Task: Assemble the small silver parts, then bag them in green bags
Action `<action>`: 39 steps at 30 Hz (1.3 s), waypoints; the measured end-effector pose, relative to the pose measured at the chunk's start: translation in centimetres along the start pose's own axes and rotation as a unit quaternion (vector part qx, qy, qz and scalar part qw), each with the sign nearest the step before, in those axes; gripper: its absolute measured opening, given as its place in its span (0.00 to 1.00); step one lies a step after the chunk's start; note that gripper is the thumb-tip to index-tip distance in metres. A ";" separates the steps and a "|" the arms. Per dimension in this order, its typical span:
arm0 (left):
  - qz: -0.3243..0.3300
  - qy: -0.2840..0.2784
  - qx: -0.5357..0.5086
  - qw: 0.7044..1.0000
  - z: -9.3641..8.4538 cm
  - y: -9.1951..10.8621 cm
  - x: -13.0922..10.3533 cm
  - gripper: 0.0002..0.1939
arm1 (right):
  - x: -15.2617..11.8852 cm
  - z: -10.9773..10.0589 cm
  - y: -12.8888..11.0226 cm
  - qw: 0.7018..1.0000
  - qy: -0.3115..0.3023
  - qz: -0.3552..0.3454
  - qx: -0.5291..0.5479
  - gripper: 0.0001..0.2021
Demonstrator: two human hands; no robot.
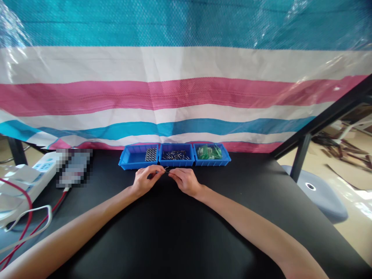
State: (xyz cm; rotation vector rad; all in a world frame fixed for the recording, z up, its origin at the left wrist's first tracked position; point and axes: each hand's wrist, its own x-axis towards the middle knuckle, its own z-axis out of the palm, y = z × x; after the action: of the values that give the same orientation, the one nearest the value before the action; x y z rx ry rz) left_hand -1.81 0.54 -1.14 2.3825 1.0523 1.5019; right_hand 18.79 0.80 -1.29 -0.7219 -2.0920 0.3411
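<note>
My left hand (147, 179) and my right hand (186, 180) nearly meet over the black table, just in front of the middle blue bin (177, 163). Between their pinched fingertips is a small thin metal piece (166, 171), too small to make out well; both hands appear to grip it. Small dark and silvery metal pins (176, 155) lie loose in the middle bin. The left blue bin (134, 166) has rows of small round metal parts (150, 154) at its right side. Green and clear plastic pieces (209, 152) fill the right blue bin (213, 163).
A white power strip (43, 170) with plugs, red and white cables (49, 217) and a pixelated device (72, 168) occupy the table's left side. A striped plastic sheet (186, 93) hangs behind the bins. Beyond the right edge stand a black frame bar (302, 157) and a grey stool (322, 195).
</note>
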 end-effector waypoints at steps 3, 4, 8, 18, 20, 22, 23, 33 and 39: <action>-0.001 -0.001 0.003 1.000 0.0 0.0 0.0 0.02 | 0.0 0.0 0.0 1.000 -0.003 -0.001 0.000 0.10; -0.002 -0.001 0.003 1.000 0.0 0.0 0.0 0.02 | 0.0 0.0 0.0 1.000 -0.006 -0.002 -0.001 0.10; 0.000 -0.001 -0.006 1.000 0.1 -0.1 -0.1 0.02 | 0.0 0.1 -0.1 1.000 -0.004 -0.001 -0.002 0.10; 0.003 0.010 -0.028 1.000 0.1 -0.1 0.1 0.03 | 0.0 -0.2 -0.4 0.999 0.026 0.044 -0.002 0.10; 0.003 0.012 -0.025 1.000 0.1 -0.1 0.1 0.04 | 0.1 -0.1 -0.3 0.999 0.024 0.041 -0.001 0.10; 0.001 0.014 -0.022 1.000 0.1 -0.1 0.1 0.04 | 0.1 -0.1 -0.3 0.999 0.022 0.033 -0.001 0.09; 0.002 0.015 -0.022 1.000 0.1 -0.1 0.1 0.04 | 0.1 -0.1 -0.4 0.999 0.023 0.031 -0.001 0.09; 0.016 0.023 -0.020 0.999 0.1 -0.1 0.0 0.08 | 0.0 0.2 -0.2 0.999 0.032 0.024 -0.007 0.08; 0.014 0.029 -0.015 0.999 0.1 -0.1 0.1 0.07 | 0.0 0.2 -0.2 0.999 0.031 0.010 -0.006 0.08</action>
State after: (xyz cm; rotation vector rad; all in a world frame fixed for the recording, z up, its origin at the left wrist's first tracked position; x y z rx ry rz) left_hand -1.71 0.68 -1.18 2.3555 1.0055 1.5945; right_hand 18.55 0.70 -1.31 -0.7531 -2.0316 0.3131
